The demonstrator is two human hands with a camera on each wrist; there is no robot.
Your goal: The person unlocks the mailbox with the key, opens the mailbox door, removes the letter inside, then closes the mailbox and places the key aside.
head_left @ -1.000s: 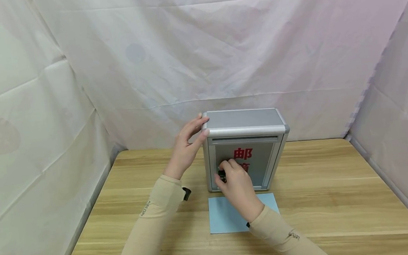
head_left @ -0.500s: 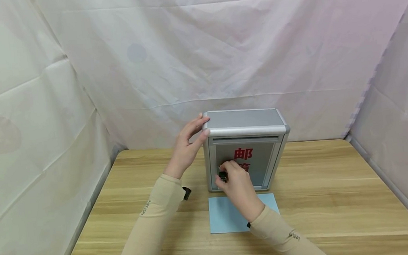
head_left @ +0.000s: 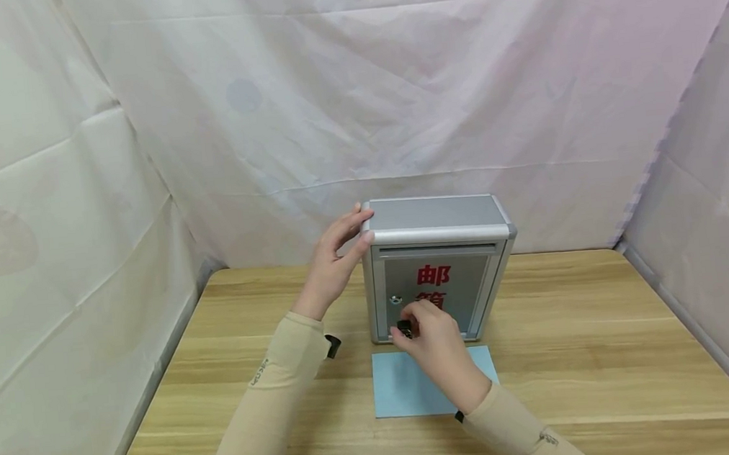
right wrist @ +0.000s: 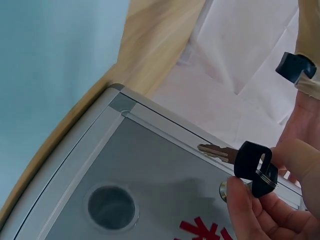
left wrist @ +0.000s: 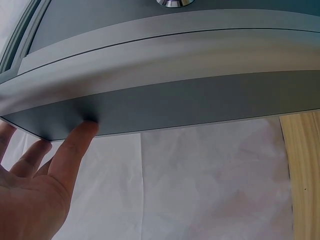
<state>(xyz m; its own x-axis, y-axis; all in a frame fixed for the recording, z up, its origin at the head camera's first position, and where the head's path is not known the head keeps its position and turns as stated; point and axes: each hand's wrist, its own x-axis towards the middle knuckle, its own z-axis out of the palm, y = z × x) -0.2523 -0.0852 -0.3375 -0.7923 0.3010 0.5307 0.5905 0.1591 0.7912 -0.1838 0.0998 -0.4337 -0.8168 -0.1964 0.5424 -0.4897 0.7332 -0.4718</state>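
A grey metal mailbox (head_left: 437,212) with red characters on its front door stands upright on the table. My left hand (head_left: 335,259) rests on its upper left corner with the fingers spread; in the left wrist view a fingertip (left wrist: 87,130) presses the side panel. My right hand (head_left: 435,333) pinches a key (right wrist: 250,160) with a black plastic head, just in front of the door. A second black head hangs with it on a small ring. The key's blade is bare, apart from the round lock (head_left: 395,299) on the door's left side.
A light blue sheet (head_left: 401,387) lies on the wooden table (head_left: 577,353), right in front of the mailbox. A slot (head_left: 438,251) runs across the mailbox front near the top. White cloth (head_left: 353,98) hangs behind and at both sides.
My right hand has drawn back from the lock, down and slightly right, with the key in its fingers. The lock now shows uncovered. My left hand and the mailbox have stayed put.
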